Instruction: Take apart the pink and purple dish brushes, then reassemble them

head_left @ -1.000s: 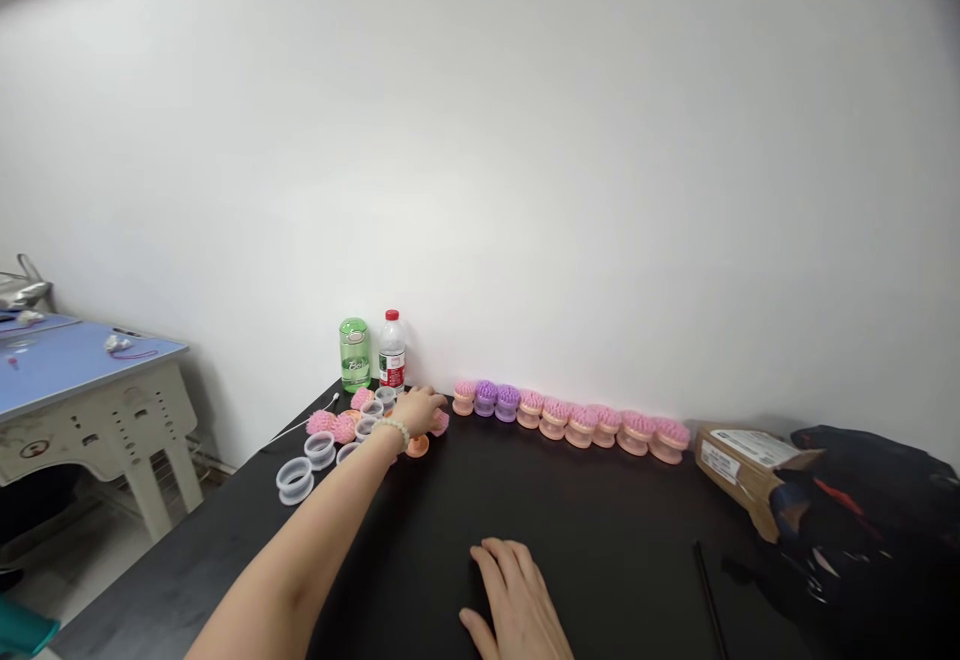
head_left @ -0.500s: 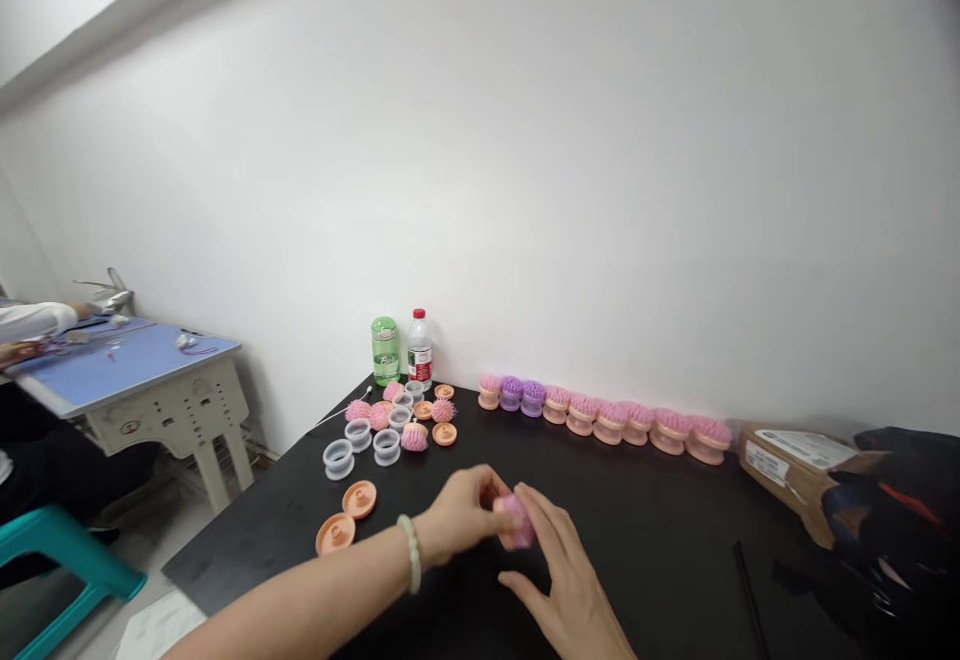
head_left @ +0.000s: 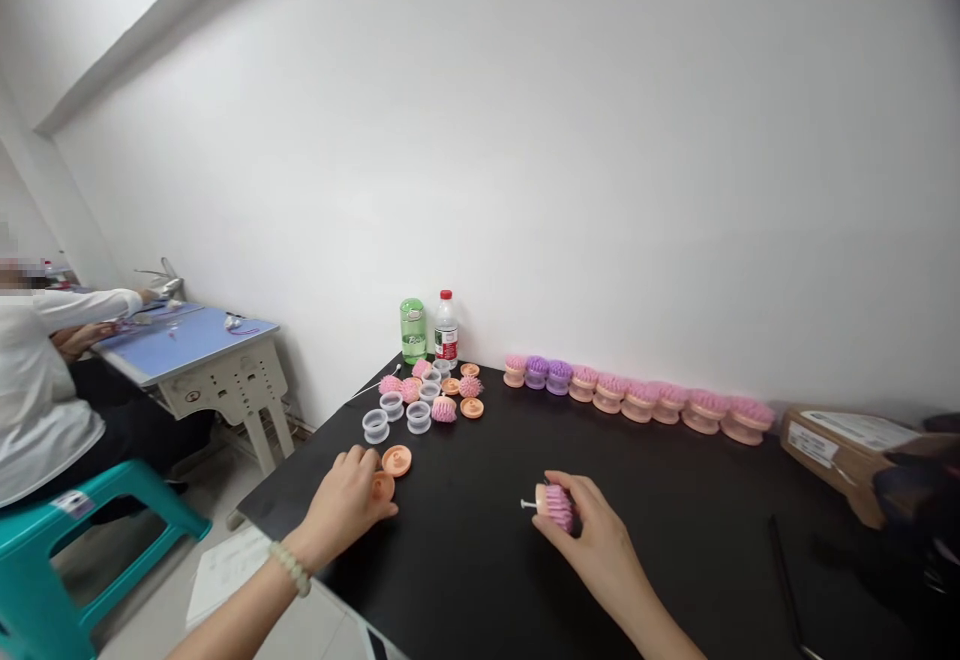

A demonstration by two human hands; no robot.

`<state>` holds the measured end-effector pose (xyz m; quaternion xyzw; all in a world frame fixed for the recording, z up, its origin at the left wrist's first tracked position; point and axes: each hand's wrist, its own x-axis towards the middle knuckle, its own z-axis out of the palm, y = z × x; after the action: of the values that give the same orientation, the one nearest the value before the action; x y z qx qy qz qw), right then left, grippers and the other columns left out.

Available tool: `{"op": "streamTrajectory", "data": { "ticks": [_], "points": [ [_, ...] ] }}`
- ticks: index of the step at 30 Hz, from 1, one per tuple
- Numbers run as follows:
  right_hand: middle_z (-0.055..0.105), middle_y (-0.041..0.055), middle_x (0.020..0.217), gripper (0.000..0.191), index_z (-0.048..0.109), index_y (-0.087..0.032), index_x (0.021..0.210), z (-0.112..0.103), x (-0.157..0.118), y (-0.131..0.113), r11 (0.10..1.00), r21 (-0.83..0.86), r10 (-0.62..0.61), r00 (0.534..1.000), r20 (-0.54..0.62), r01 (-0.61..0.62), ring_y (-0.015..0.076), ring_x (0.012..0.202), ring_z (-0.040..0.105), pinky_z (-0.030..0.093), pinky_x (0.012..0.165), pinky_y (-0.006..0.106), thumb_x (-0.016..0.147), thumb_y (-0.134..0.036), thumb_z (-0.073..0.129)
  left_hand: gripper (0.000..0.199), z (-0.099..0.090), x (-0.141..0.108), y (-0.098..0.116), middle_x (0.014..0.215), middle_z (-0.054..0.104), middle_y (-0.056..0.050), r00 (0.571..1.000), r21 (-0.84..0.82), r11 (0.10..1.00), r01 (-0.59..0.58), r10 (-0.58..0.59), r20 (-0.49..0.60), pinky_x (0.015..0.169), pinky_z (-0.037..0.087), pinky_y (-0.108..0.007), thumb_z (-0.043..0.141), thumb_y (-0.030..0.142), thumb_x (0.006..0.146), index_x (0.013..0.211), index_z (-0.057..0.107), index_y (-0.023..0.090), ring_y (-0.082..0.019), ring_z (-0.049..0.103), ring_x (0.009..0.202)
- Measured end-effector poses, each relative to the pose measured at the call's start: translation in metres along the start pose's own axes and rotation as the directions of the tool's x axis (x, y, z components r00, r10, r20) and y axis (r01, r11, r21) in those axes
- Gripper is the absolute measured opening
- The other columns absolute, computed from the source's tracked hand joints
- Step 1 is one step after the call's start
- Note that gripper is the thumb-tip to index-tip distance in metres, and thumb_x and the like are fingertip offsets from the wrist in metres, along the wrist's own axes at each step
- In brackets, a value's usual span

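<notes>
My right hand [head_left: 596, 537] pinches a pink bristled brush head [head_left: 558, 508] between thumb and fingers above the black table. A white pin-like stem [head_left: 529, 505] sticks out of the head's flat side, pointing left. At the table's left, my left hand [head_left: 346, 500] has its thumb and fingers closed around an orange round cap [head_left: 383, 487], partly hidden by the fingers. Just beyond it lies a second orange cap [head_left: 397, 460]. Farther back are several clear ring-shaped pieces [head_left: 376, 427], loose pink bristled heads [head_left: 444, 410] and more orange caps [head_left: 472, 408].
Along the wall runs a row of assembled pink and purple brushes [head_left: 639, 402]. A green bottle [head_left: 413, 332] and a red-capped bottle [head_left: 446, 332] stand at the back corner. At right are a cardboard box [head_left: 844, 455] and a black rod [head_left: 786, 585]. A co-worker [head_left: 45, 380] sits left.
My left hand has let go of the bristled head and moved left to the orange cap. My right hand now holds the head alone, and the view has turned slightly left.
</notes>
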<state>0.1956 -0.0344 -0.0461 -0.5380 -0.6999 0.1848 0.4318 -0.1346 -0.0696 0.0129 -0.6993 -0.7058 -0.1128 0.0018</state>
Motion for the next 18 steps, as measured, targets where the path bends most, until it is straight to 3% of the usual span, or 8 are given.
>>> {"op": "streamTrajectory", "data": {
  "ticks": [3, 9, 14, 18],
  "points": [
    [0.067, 0.0057, 0.107, 0.035, 0.067, -0.023, 0.106, 0.001, -0.001, -0.006, 1.0, 0.014, 0.002, 1.0, -0.015, -0.002, 0.0251, 0.099, 0.068, 0.054, 0.087, 0.037, 0.073, -0.031, 0.061, 0.021, 0.017, 0.001, -0.007, 0.103, 0.062, -0.008, 0.999, -0.089, 0.995, -0.045, 0.045, 0.004, 0.084, 0.045, -0.038, 0.07, 0.026, 0.078, 0.095, 0.058, 0.021, -0.028, 0.057, 0.096],
    [0.066, 0.0061, 0.106, 0.032, 0.069, -0.024, 0.103, -0.001, 0.001, 0.004, 0.999, -0.007, 0.032, 0.999, -0.031, -0.033, 0.026, 0.097, 0.068, 0.054, 0.085, 0.038, 0.073, -0.034, 0.063, 0.005, 0.027, 0.03, 0.016, 0.094, 0.061, -0.008, 0.993, -0.207, 0.972, -0.115, 0.107, -0.05, 0.088, 0.044, -0.042, 0.059, 0.019, 0.081, 0.081, 0.055, 0.022, -0.03, 0.057, 0.096],
    [0.067, 0.0078, 0.112, 0.031, 0.068, -0.024, 0.102, -0.002, 0.005, 0.011, 0.997, 0.077, 0.031, 0.999, -0.042, -0.028, 0.0274, 0.102, 0.068, 0.055, 0.086, 0.038, 0.073, -0.036, 0.065, 0.037, 0.023, 0.031, 0.026, 0.107, 0.064, -0.004, 0.978, -0.395, 0.896, -0.203, 0.206, -0.036, 0.087, 0.049, -0.03, 0.064, 0.011, 0.068, 0.102, 0.052, 0.023, -0.021, 0.061, 0.099],
    [0.072, 0.0036, 0.095, 0.029, 0.066, -0.022, 0.103, -0.004, 0.002, -0.005, 0.973, 0.223, 0.055, 0.997, 0.048, -0.065, 0.0215, 0.08, 0.07, 0.057, 0.074, 0.033, 0.077, -0.035, 0.063, 0.046, 0.025, 0.034, 0.048, 0.113, 0.065, -0.003, 0.951, -0.639, 0.724, -0.258, 0.306, -0.038, 0.09, 0.05, -0.028, 0.064, 0.009, 0.067, 0.109, 0.048, 0.024, -0.018, 0.064, 0.102]
  ]
}}
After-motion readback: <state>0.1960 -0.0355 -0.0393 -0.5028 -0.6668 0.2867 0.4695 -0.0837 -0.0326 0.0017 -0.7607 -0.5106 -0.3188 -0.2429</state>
